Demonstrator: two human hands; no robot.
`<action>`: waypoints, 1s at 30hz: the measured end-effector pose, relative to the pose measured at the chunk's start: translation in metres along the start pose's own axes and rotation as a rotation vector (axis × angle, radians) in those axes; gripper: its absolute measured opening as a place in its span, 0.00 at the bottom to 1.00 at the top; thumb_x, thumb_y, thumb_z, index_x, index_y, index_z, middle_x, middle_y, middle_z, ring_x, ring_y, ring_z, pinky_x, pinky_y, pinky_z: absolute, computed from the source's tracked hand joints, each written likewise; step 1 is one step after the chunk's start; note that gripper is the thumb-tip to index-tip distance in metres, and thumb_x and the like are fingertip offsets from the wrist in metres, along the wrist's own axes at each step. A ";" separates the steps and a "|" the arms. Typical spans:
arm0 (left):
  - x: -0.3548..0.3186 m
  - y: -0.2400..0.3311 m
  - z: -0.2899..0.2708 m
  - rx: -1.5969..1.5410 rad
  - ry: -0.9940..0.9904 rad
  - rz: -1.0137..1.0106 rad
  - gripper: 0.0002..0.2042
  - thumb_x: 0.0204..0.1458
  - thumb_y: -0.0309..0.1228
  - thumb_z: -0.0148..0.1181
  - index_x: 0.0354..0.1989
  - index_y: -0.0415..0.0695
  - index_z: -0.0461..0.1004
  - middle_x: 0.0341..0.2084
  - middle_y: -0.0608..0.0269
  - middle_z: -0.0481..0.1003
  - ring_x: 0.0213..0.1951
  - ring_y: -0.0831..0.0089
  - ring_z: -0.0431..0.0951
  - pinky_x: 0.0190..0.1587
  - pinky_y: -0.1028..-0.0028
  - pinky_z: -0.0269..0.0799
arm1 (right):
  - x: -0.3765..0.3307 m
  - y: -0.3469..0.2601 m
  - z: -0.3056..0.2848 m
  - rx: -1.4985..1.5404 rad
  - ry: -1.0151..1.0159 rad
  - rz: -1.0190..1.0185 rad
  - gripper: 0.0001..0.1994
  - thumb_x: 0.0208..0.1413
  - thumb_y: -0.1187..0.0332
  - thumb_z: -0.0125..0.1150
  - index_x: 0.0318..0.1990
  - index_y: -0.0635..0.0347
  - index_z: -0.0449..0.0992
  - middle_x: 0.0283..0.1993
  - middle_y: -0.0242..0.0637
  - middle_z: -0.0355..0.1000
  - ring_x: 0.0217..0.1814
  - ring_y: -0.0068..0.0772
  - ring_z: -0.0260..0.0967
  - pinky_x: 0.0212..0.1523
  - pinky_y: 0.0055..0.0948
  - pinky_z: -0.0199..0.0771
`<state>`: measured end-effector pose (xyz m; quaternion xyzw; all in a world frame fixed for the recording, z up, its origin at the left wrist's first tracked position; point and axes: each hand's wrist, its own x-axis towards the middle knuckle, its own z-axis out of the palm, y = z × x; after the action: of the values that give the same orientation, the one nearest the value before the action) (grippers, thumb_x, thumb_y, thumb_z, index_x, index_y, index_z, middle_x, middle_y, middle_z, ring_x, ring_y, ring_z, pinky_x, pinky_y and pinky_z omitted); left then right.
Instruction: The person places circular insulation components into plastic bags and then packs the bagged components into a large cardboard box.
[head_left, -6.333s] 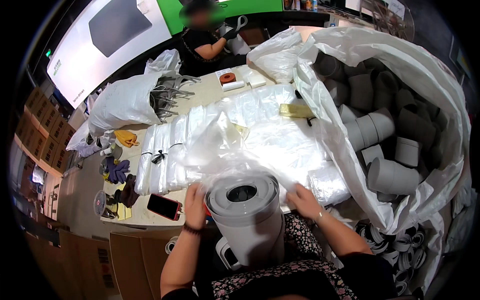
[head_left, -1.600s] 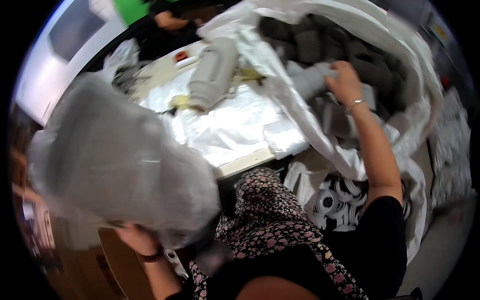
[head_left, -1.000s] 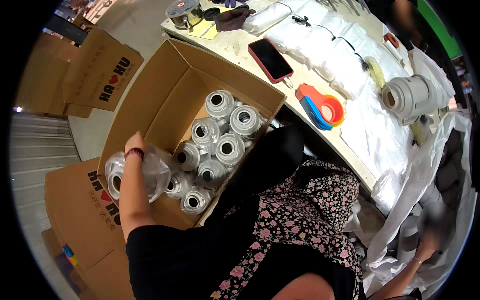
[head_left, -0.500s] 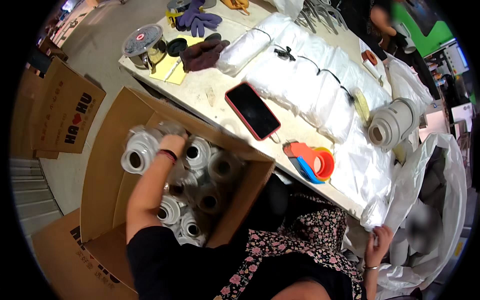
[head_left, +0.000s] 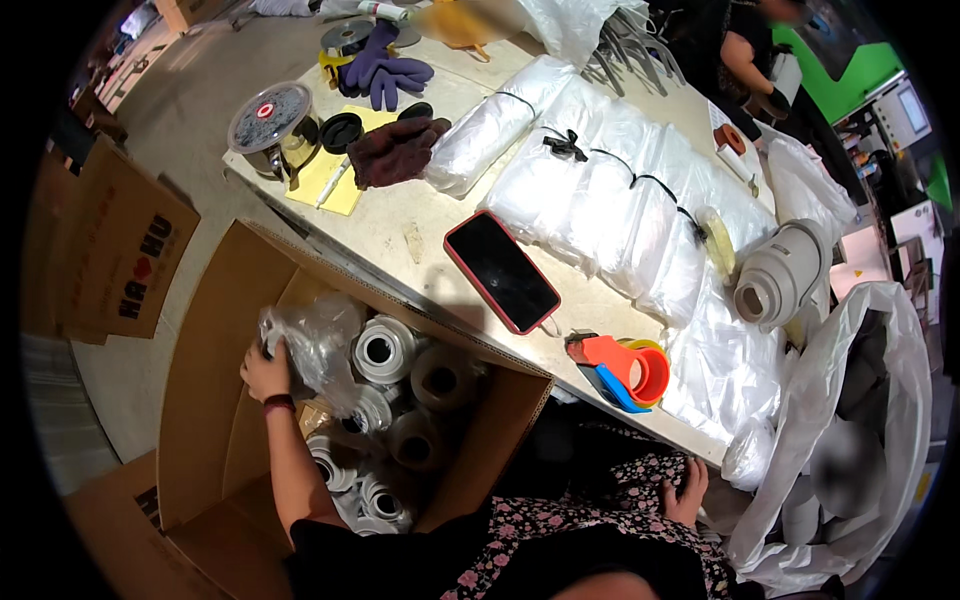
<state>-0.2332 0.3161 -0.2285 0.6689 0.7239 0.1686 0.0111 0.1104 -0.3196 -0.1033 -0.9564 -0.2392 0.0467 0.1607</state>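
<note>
**Fingers closed on bagged roll, now down inside the box**

Fingers of the left hand (head_left: 265,368) curl on the plastic-wrapped grey roll (head_left: 318,345), pressed into the far-left corner of the open cardboard box (head_left: 215,330). Half a second back, same hand further up the box, roll not yet seated; now lower, set among the other bagged rolls (head_left: 400,400). Reads as one more roll packed, with room left along the near wall. Right hand (head_left: 685,492) loose on the floral lap, fingers slightly spread, holding nothing.

Above the box, a pale worktable (head_left: 400,235): red-cased phone (head_left: 501,271) face up, orange tape dispenser (head_left: 625,368) at the near edge, flat stacks of clear bags (head_left: 610,200), one bare grey roll (head_left: 785,275) lying on its side. Farther along, purple gloves (head_left: 385,70) and a yellow pad (head_left: 325,180). At right, a big white sack (head_left: 850,420) of more rolls. Concrete floor, further cartons at left, another person at the table's far end.
</note>
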 end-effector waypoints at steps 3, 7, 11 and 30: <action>-0.002 -0.008 0.023 -0.034 -0.067 0.203 0.23 0.47 0.49 0.60 0.48 0.51 0.73 0.53 0.66 0.70 0.56 0.56 0.65 0.52 0.51 0.65 | -0.004 0.010 0.005 -0.035 0.017 -0.032 0.31 0.48 0.60 0.58 0.60 0.64 0.61 0.63 0.55 0.53 0.64 0.58 0.51 0.64 0.46 0.53; 0.003 0.052 -0.020 0.058 -0.015 0.416 0.19 0.52 0.42 0.55 0.48 0.45 0.73 0.50 0.56 0.71 0.53 0.57 0.69 0.52 0.59 0.67 | 0.008 -0.012 0.001 -0.040 0.002 -0.010 0.31 0.47 0.62 0.59 0.59 0.63 0.62 0.62 0.57 0.54 0.64 0.60 0.51 0.64 0.48 0.53; 0.009 0.076 0.034 0.042 -0.099 0.435 0.17 0.57 0.37 0.49 0.52 0.42 0.70 0.50 0.52 0.71 0.51 0.61 0.71 0.52 0.64 0.67 | 0.012 -0.023 -0.015 -0.095 0.034 -0.007 0.29 0.46 0.60 0.61 0.57 0.61 0.65 0.61 0.54 0.57 0.61 0.58 0.55 0.61 0.47 0.56; -0.008 0.082 0.078 0.319 0.224 0.553 0.20 0.62 0.37 0.44 0.57 0.38 0.65 0.55 0.55 0.67 0.55 0.65 0.68 0.59 0.69 0.62 | 0.095 -0.052 -0.064 -0.198 0.397 -0.232 0.24 0.42 0.61 0.67 0.49 0.58 0.73 0.55 0.48 0.64 0.58 0.53 0.59 0.59 0.48 0.57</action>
<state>-0.1341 0.3305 -0.2828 0.8104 0.5292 0.1224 -0.2195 0.1816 -0.2492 -0.0270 -0.9240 -0.3146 -0.1847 0.1145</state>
